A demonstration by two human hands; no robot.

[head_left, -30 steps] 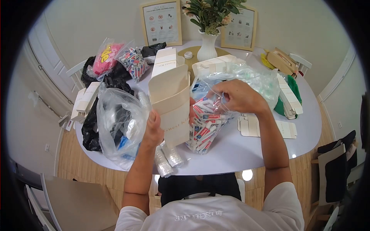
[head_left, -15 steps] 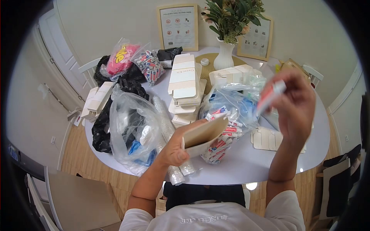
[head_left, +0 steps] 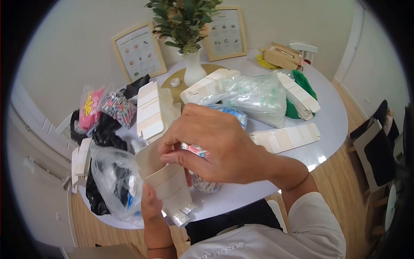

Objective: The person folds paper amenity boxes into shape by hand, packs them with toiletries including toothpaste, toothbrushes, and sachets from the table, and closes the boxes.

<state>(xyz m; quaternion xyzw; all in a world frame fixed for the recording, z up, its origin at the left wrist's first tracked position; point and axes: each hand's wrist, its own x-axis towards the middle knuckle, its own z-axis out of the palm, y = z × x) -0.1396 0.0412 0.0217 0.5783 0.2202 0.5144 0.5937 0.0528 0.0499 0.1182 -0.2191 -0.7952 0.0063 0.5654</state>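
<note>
My left hand (head_left: 152,202) grips a small cream cardboard box (head_left: 169,186) from the side, its top flap raised and its mouth facing up. Over that mouth is my right hand (head_left: 215,140), thumb and fingertips pinched together at the opening. Whatever those fingers hold, if anything, is hidden. Red-and-white toothpaste tubes (head_left: 197,150) show through the gap under my right hand. Behind and below the box, the clear bag of tubes (head_left: 206,185) is partly covered. Bubble-wrap rolls (head_left: 177,216) lie under the box.
Flattened box stacks (head_left: 148,108) stand behind my hands, with more flat boxes (head_left: 297,137) at right. A clear plastic bag (head_left: 258,97), a flower vase (head_left: 195,69) and a bag of small tubes (head_left: 118,108) are farther back. An open clear bag (head_left: 114,172) lies at left.
My right hand has come down and left from the raised position with a toothpaste tube to the box's mouth. The box has moved left and tilted more upright; the view has turned right.
</note>
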